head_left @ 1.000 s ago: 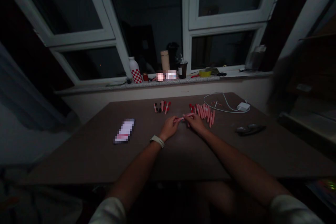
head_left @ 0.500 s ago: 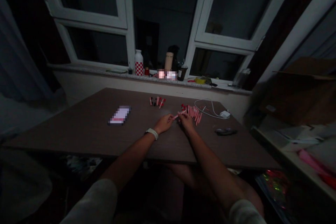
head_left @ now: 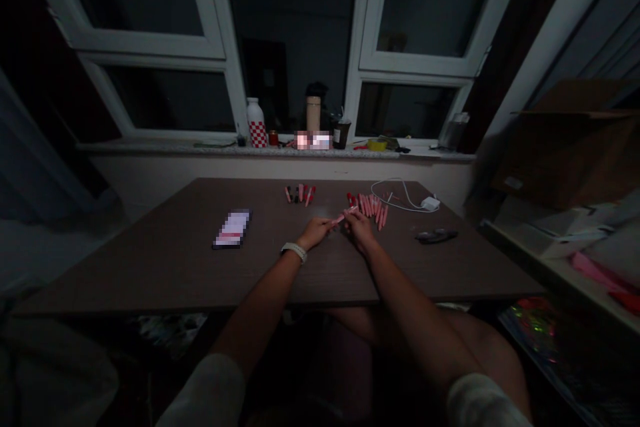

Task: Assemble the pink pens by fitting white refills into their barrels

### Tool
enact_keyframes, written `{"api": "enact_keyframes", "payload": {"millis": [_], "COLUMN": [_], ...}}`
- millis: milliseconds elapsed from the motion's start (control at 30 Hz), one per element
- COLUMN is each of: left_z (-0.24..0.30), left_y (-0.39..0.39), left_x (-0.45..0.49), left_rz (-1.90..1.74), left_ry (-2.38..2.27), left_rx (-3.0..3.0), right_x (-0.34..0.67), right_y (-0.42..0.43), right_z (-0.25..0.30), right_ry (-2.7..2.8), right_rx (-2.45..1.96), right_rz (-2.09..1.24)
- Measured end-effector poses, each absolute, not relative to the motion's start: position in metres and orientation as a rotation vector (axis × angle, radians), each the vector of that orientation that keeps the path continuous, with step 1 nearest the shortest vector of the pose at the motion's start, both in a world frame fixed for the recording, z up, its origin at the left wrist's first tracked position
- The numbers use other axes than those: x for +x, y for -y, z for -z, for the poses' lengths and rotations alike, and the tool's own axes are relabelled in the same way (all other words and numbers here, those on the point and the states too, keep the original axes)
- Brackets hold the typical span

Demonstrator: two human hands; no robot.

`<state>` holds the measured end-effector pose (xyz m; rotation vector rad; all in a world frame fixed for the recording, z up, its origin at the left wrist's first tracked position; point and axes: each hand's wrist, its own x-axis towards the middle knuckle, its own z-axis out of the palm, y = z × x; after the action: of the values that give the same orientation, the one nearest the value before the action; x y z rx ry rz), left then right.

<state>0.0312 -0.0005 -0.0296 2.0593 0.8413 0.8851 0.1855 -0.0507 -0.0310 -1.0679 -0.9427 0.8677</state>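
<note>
Dim room, white-framed windows [head_left: 415,63] above a stone sill [head_left: 150,147], brown table [head_left: 150,280], cardboard box [head_left: 570,147] at right.

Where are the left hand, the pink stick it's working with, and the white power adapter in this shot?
Left hand [head_left: 314,234]: head view, on the back of the hand.
Pink stick [head_left: 341,218]: head view, on its middle.
White power adapter [head_left: 430,203]: head view, on its top face.

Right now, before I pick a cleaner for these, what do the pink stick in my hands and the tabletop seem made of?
The pink stick looks like smooth molded plastic, with an even color and slight sheen, though the dim light leaves that open. The brown tabletop looks like wood-grain laminate or veneer, with faint streaks and a low satin finish.
</note>
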Motion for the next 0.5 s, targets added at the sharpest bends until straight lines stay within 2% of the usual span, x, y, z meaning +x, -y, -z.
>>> {"api": "enact_keyframes", "payload": {"millis": [500], "left_z": [0.033], "left_y": [0.007], "left_x": [0.034], "left_rz": [-1.043], "left_ry": [-0.868], "left_rx": [1.951], "right_x": [0.183], "right_y": [0.054], "right_z": [0.030], "right_ry": [0.871], "right_rx": [-1.077], "right_rz": [-0.790]}}
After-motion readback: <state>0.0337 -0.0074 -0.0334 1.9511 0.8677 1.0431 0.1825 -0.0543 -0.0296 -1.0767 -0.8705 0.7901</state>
